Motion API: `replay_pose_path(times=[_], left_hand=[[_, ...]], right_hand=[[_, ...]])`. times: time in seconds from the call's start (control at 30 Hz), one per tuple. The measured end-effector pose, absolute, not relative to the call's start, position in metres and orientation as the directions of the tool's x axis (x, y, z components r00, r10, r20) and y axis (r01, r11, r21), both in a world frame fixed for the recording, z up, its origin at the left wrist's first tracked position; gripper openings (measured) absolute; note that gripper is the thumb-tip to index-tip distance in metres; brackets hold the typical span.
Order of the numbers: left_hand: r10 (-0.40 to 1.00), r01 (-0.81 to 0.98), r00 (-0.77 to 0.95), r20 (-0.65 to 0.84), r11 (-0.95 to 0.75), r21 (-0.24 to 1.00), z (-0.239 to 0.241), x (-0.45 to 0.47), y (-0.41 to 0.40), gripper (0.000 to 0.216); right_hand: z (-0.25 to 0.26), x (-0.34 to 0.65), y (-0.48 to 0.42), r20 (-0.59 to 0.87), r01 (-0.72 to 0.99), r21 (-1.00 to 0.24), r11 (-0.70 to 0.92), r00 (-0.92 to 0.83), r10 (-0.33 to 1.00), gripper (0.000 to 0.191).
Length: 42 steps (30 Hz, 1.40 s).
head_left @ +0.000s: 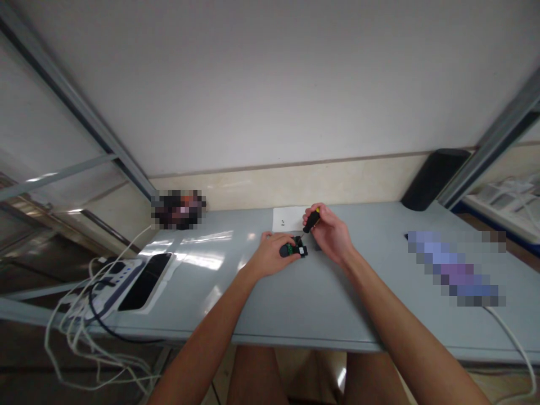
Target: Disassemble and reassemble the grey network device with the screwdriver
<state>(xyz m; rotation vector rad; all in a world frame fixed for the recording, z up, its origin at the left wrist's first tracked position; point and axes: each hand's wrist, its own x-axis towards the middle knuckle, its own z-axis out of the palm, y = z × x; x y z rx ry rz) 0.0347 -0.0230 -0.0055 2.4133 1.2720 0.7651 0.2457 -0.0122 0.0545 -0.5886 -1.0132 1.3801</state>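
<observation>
My left hand is closed around a small black device with a green circuit board, pressing it to the grey table. In my right hand is a screwdriver with a black and yellow handle, tilted so its thin shaft points down and left. The tip meets the device or hovers just over it; I cannot tell which. Behind the device lies a white sheet of paper with several tiny dark pieces, perhaps screws, on it. Part of a dark flat piece shows beside my right wrist.
On the left of the table lie a black-screened phone and a white power strip with tangled white cables. A black cylinder stands at the back right. Blurred-out items sit back left and right. A wall rises behind.
</observation>
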Motion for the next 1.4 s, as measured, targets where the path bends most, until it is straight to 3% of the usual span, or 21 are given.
replay_pose_path(times=[0.2,0.33,0.57,0.8,0.9,1.1,1.27,1.4], left_hand=[[0.83,0.66,0.465,0.309,-0.557,0.504,-0.004,0.035,-0.023,0.026],[0.83,0.66,0.463,0.312,-0.558,0.503,-0.005,0.035,-0.023,0.027],[0.83,0.654,0.46,0.315,-0.557,0.512,-0.004,0.035,-0.023,0.025],[0.828,0.663,0.468,0.31,-0.56,0.496,-0.007,0.034,-0.022,0.027],[0.836,0.667,0.458,0.301,-0.547,0.505,-0.006,0.035,-0.022,0.029],[0.843,0.673,0.446,0.3,-0.537,0.509,-0.004,0.035,-0.023,0.03],[0.83,0.662,0.462,0.312,-0.556,0.502,-0.006,0.034,-0.022,0.026],[0.834,0.665,0.456,0.311,-0.552,0.503,-0.009,0.034,-0.02,0.027]], right_hand=[[0.049,0.24,-0.013,0.239,-0.521,-0.84,0.15,-0.107,0.965,0.054],[0.048,0.234,-0.012,0.296,-0.519,-0.829,0.21,-0.087,0.951,0.049],[0.051,0.246,-0.011,0.236,-0.508,-0.85,0.143,-0.123,0.964,0.037],[0.047,0.242,-0.011,0.236,-0.497,-0.853,0.159,-0.097,0.967,0.056],[0.048,0.238,-0.012,0.285,-0.446,-0.868,0.217,-0.091,0.954,0.051],[0.05,0.242,-0.011,0.253,-0.488,-0.857,0.163,-0.124,0.96,0.042],[0.047,0.241,-0.01,0.231,-0.499,-0.848,0.181,-0.041,0.972,0.059],[0.048,0.238,-0.01,0.282,-0.454,-0.861,0.23,-0.049,0.958,0.061]])
